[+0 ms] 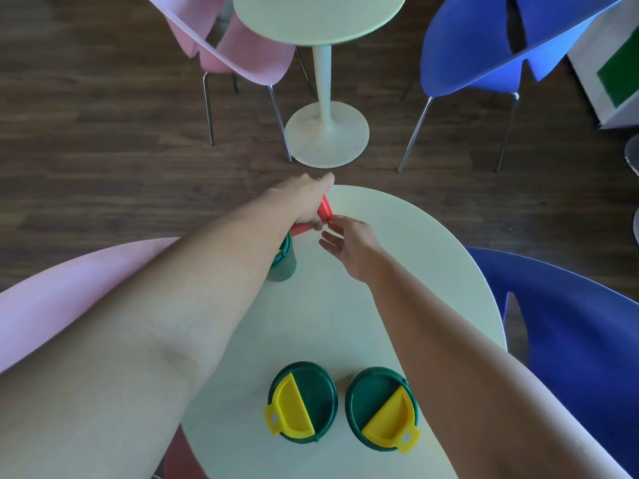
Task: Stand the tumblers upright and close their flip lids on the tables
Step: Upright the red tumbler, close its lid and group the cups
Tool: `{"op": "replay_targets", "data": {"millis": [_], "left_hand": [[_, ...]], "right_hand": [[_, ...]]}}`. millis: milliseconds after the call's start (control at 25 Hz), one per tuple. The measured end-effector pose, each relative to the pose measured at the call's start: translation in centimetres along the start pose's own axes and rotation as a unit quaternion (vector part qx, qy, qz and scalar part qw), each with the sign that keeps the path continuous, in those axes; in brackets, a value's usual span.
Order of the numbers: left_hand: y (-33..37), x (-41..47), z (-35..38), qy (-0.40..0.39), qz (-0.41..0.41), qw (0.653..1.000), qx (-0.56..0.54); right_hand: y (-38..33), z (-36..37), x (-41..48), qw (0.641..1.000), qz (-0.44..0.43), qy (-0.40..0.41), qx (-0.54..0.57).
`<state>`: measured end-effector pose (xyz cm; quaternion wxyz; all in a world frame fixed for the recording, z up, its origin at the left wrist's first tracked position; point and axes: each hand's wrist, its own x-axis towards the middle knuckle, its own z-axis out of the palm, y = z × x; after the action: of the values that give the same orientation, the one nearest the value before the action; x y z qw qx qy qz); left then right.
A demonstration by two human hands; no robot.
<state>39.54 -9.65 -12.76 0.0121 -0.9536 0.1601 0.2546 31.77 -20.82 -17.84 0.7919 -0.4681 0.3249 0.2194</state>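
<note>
I was working on the third tumbler [284, 262], the one standing at the far left edge of the table [397, 271], partly hidden under my left forearm. Its body showed green and upright; its red flip lid [325, 210] stood raised, not yet shut. My left hand [307, 202] had its grip closed on that red lid from the far side, thumb and fingers pinching its edge. My right hand [349, 242] hovered just beside the lid's near tip, its grip loose and open, holding nothing, fingertips almost touching the red plastic; whether they made contact I could not tell.

The two nearer tumblers [302, 402] [382, 409] stood upright side by side at the near edge, yellow flip lids lying flat on their green tops, so I judged those done.

For this step I judged the sound way was to let the right hand steady the tumbler's body or rim while the left pressed the lid down over its hinge until it seated flat. The tumbler sat close to the table's edge, so a sideways push risked sliding it off; pressure should have gone straight down. My forearm also crowded the tumbler and could have knocked it.
</note>
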Motion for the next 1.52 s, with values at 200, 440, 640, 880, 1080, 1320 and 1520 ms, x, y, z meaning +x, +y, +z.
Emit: {"op": "replay_targets", "data": {"millis": [200, 440, 640, 880, 1080, 1320, 1520], "left_hand": [[-0.8, -1.1, -0.3, 0.047, 0.045, 0.997, 0.030], [-1.0, -4.0, -1.7, 0.125, 0.100, 0.987, -0.019], [0.7, -7.6, -2.4, 0.123, 0.157, 0.972, -0.123], [4.3, -12.2, -1.1, 0.074, 0.246, 0.966, -0.026], [5.2, -13.5, 1.7, 0.040, 0.251, 0.967, 0.025], [5.4, -14.5, 3.3, 0.039, 0.266, 0.960, 0.079], [5.3, -15.4, 4.1, 0.073, 0.263, 0.948, 0.164]], "right_hand": [[0.2, -0.1, -1.2, 1.000, -0.009, -0.001, 0.015], [-1.5, -0.9, -4.7, 0.998, -0.054, 0.016, 0.000], [-3.9, -3.5, -9.1, 0.974, -0.141, 0.085, -0.156], [-2.8, -7.5, -13.5, 0.964, -0.147, 0.040, -0.216], [0.2, -9.3, -15.4, 0.960, -0.132, 0.056, -0.242], [2.6, -9.7, -16.0, 0.953, -0.115, 0.070, -0.272], [3.9, -10.0, -16.3, 0.954, -0.107, 0.080, -0.270]]}}
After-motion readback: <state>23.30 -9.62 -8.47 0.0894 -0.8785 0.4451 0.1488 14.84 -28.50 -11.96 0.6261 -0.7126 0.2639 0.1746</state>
